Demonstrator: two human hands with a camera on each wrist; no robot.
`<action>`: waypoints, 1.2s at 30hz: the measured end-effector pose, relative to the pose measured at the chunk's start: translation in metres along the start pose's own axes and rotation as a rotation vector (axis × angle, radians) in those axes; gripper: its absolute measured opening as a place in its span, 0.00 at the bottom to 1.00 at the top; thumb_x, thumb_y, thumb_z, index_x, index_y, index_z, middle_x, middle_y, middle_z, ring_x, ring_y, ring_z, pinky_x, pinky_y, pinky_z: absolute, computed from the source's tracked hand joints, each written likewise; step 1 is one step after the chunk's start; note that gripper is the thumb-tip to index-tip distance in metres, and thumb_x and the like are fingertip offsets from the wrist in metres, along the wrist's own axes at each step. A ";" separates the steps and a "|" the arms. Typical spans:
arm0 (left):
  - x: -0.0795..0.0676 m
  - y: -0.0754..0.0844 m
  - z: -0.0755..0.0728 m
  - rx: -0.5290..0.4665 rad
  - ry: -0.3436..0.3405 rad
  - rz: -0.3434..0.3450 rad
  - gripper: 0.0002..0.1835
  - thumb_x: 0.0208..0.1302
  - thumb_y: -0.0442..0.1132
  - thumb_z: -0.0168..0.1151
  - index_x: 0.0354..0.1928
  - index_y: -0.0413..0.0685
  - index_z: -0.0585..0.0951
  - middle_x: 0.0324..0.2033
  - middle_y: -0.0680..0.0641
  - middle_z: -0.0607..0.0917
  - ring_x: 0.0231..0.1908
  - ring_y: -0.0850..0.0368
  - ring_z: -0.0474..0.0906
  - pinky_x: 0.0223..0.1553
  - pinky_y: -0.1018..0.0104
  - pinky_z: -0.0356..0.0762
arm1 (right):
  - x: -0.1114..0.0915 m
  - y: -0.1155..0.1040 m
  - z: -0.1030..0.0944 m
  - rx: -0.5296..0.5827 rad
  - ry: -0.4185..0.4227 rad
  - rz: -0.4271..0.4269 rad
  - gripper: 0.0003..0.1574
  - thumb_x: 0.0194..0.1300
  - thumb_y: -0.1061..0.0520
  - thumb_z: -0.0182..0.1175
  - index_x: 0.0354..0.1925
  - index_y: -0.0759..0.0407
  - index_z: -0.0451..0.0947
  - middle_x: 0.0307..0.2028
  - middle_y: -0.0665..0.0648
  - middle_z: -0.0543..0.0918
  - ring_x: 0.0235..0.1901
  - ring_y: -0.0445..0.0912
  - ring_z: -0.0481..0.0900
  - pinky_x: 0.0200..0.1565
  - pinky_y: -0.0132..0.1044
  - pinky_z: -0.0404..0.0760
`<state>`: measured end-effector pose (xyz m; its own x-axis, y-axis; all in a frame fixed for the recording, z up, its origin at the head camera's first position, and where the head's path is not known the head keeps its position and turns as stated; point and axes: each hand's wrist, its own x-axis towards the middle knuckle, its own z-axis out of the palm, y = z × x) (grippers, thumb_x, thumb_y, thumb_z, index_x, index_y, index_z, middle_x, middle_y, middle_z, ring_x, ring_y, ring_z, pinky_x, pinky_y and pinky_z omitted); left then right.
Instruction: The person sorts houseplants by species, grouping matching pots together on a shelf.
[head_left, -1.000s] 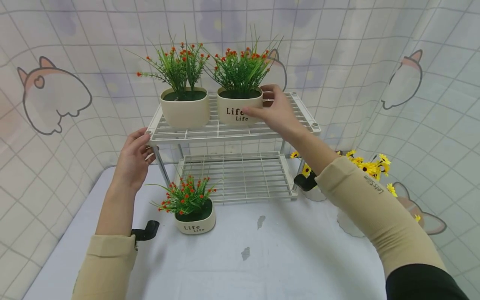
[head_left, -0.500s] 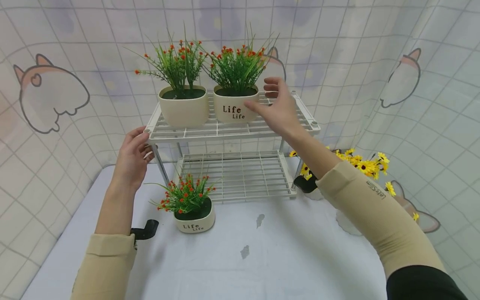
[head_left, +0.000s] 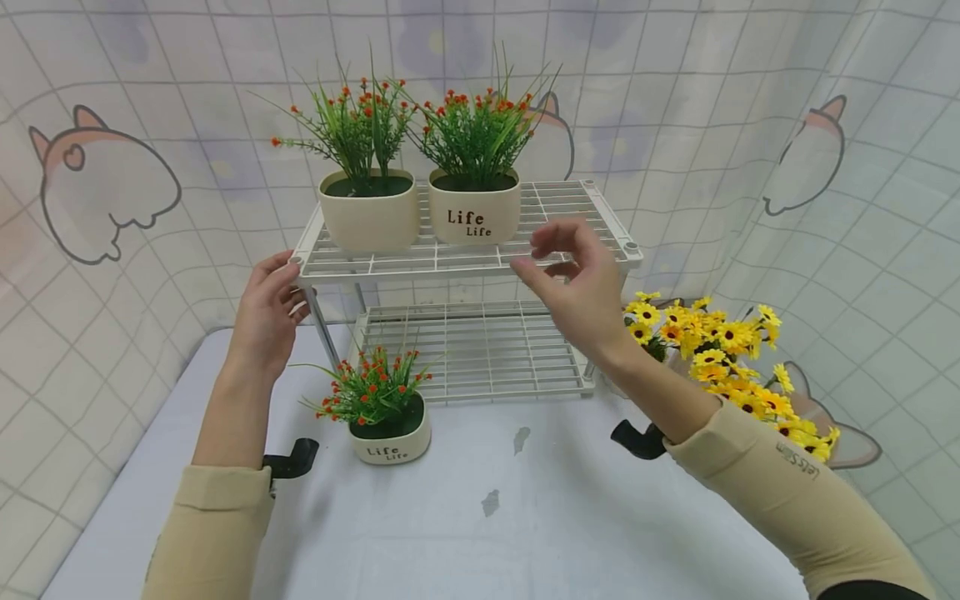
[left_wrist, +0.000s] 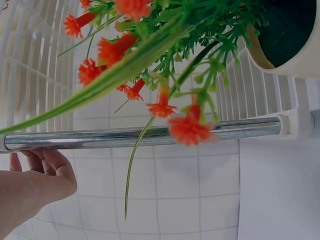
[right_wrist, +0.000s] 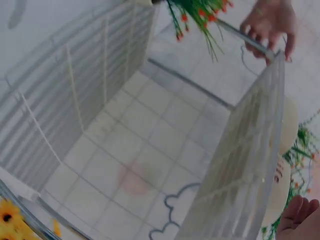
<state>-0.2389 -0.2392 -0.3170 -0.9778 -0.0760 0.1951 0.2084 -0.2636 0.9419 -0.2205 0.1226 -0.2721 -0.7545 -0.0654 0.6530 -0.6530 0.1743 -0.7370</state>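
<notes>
A white two-tier wire rack (head_left: pixel 557 202) stands against the back. My left hand (head_left: pixel 264 310) grips its upper left front corner, fingers by the chrome post. My right hand (head_left: pixel 583 287) hovers before the rack's upper right front with fingers loosely bent, holding nothing and apart from the pots. On the upper tier sit two cream pots of red-flowered plants, a plain-faced pot (head_left: pixel 369 221) at left and a pot lettered "Life" (head_left: pixel 474 210) close beside it. A third lettered pot (head_left: pixel 390 442) with red flowers stands on the table before the lower tier's left end.
Yellow artificial flowers (head_left: pixel 731 337) stand to the right of the rack, partly behind my right forearm. The table (head_left: pixel 570 517) has a white cover with two grey patches. A tile-patterned curtain (head_left: pixel 217 125) surrounds it at the back and sides.
My right hand has let go of the lettered pot on the upper tier and drawn back, down and to the right. The left hand stays at the rack corner.
</notes>
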 end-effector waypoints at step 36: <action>0.000 -0.003 0.003 -0.034 0.018 0.011 0.18 0.77 0.46 0.57 0.62 0.58 0.67 0.51 0.50 0.74 0.45 0.59 0.67 0.47 0.67 0.60 | -0.130 0.104 0.117 0.169 -0.491 0.664 0.47 0.58 0.60 0.77 0.70 0.63 0.66 0.66 0.62 0.73 0.64 0.60 0.72 0.55 0.47 0.78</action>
<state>-0.2400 -0.2359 -0.3194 -0.9750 -0.0962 0.2004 0.2202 -0.2953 0.9297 -0.1974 0.0339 -0.4540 -0.9028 -0.4276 -0.0463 -0.0351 0.1805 -0.9830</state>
